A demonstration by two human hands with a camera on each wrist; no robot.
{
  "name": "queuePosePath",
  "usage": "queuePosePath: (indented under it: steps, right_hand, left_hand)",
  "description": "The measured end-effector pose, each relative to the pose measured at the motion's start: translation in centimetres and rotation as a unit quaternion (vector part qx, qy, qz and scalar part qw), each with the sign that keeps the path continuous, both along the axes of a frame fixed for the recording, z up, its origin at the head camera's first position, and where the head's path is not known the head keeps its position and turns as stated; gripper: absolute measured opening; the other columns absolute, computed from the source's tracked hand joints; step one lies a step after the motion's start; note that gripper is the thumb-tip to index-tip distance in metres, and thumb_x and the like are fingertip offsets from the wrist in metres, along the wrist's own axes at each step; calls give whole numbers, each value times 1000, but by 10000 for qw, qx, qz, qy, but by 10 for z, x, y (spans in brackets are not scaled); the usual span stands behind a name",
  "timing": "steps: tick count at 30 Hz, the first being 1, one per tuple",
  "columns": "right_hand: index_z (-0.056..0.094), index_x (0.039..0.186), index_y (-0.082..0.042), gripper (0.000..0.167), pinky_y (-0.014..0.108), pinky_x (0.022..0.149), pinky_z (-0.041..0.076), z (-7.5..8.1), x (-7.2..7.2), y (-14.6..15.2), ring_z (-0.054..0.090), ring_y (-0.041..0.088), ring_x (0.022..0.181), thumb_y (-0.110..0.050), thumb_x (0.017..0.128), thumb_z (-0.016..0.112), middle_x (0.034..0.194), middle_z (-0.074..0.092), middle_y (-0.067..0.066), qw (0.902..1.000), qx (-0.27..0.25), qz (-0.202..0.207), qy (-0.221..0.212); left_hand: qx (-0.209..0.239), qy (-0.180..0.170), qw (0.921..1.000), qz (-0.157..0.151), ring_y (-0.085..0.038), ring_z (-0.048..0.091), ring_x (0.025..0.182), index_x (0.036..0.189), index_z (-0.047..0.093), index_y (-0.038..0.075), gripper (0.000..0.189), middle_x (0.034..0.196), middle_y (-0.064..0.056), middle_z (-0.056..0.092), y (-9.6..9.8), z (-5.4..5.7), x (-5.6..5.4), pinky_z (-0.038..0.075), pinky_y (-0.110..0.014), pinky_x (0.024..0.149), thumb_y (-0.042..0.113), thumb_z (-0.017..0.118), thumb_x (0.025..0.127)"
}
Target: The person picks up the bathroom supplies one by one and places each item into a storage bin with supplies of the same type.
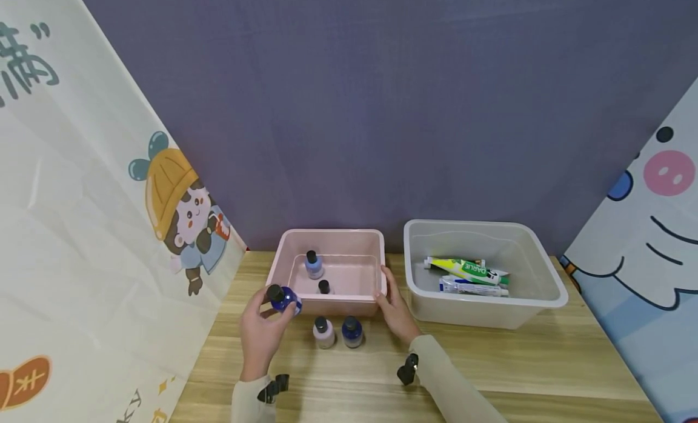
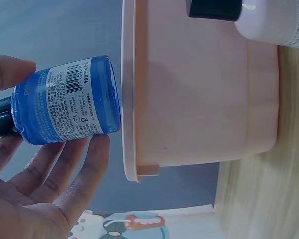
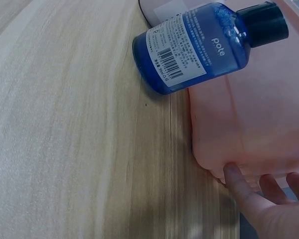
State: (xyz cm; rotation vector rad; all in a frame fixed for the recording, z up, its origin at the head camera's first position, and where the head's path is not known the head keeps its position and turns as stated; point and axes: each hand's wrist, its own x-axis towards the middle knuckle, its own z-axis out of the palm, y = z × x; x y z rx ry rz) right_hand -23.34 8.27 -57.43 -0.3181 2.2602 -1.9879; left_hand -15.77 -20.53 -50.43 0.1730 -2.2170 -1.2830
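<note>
Blue bottle (image 1: 292,301) in its fingers, a person's left hand (image 1: 260,335) hangs at the near left corner of a pink bin (image 1: 332,307) in the head view, the bottle tilted, black cap up. The right hand (image 1: 397,309) grips the bin's near right corner, thumb on the front, fingers along the side. Inside stands a light blue bottle (image 1: 314,268); nearer the front wall, a black cap (image 1: 324,286) tops another, mostly hidden. On the wood-grain surface (image 1: 349,389) before the bin, a pale pink bottle (image 1: 324,336) and a dark blue bottle (image 1: 352,335) stand side by side. At right, a grey bin (image 1: 469,315) holds tubes, among them a green-and-yellow tube (image 1: 454,267) and a white tube (image 1: 469,288).

From the left wrist, the left hand holds the blue bottle between thumb and fingers, its barcoded label in sight and its base close to the bin's rim; whether the two touch cannot be told. The pale pink bottle shows in part at the frame's upper right.

From the right wrist, the dark blue bottle, lettered "pote," stands on the surface and partly covers the pale pink bottle, while the right thumb presses low on the bin's wall and the other fingers reach behind the corner.
</note>
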Motion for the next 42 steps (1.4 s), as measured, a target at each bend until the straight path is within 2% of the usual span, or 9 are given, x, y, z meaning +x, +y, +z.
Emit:
queuePosePath:
  steps: [5,9,15,19,23,30,34,39,42]
  right_hand:
    - [17,163,-30,66,59,123,20,-23,-10,-3,24,40,153,-13,108,50,170,17,20,9998,-148,-132,46]
    - [20,162,-35,66,59,123,21,-31,-12,-2,25,38,153,-17,108,52,169,21,17,9996,-152,-197,135]
    - [21,161,-39,64,61,123,21,-32,-11,-1,25,38,154,-23,108,53,170,21,16,9996,-88,-190,201]
    - [20,160,-44,64,60,124,20,-33,-12,-1,22,37,155,-26,107,53,170,19,15,9997,-69,-193,139]
    - [19,161,-43,65,61,123,20,-34,-13,-1,22,38,155,-28,107,53,170,19,16,9996,-27,-205,184]
    - [17,162,-40,66,60,124,19,-27,-11,0,21,38,155,-20,108,50,171,17,16,9998,-50,-110,133]
    - [17,161,-42,65,59,124,19,-26,-11,1,22,37,155,-23,108,50,171,18,16,9999,-56,-86,81]
    - [18,161,-42,65,61,124,19,-30,-12,0,22,38,155,-25,108,51,170,18,15,9999,-46,-109,103]
    - [18,160,-44,65,61,124,19,-30,-12,0,22,38,155,-25,108,51,171,18,15,9998,-11,-137,112]
  left_hand:
    - [-61,120,9998,-119,-18,67,98,117,71,6,47,113,-8,75,0,2,-5,60,-24,76,8,89,75]
    - [-117,148,9997,-174,-21,68,99,117,71,7,45,114,-8,75,-1,4,-9,61,-29,77,9,89,76]
    - [-114,221,9993,-286,-21,67,99,115,72,7,43,111,-9,75,-1,8,-17,63,-38,77,10,90,76]
    - [-75,240,9986,-456,-20,66,98,114,72,6,43,110,-10,74,1,11,-25,62,-33,77,9,90,75]
    - [-88,223,9981,-560,-22,67,97,114,72,5,43,109,-11,74,3,13,-32,61,-30,76,9,90,74]
    - [102,64,9973,-722,-30,70,96,115,71,7,43,110,-13,74,9,12,-42,63,-38,77,12,89,77]
    - [183,167,9965,-800,-33,70,95,117,71,6,46,110,-15,74,12,11,-47,63,-44,75,10,90,75]
    - [164,248,9957,-877,-33,69,93,118,71,3,49,110,-16,74,14,10,-51,62,-50,74,7,91,73]
    - [41,209,9956,-912,-31,69,96,119,71,4,49,111,-15,74,14,9,-55,62,-48,76,8,90,75]
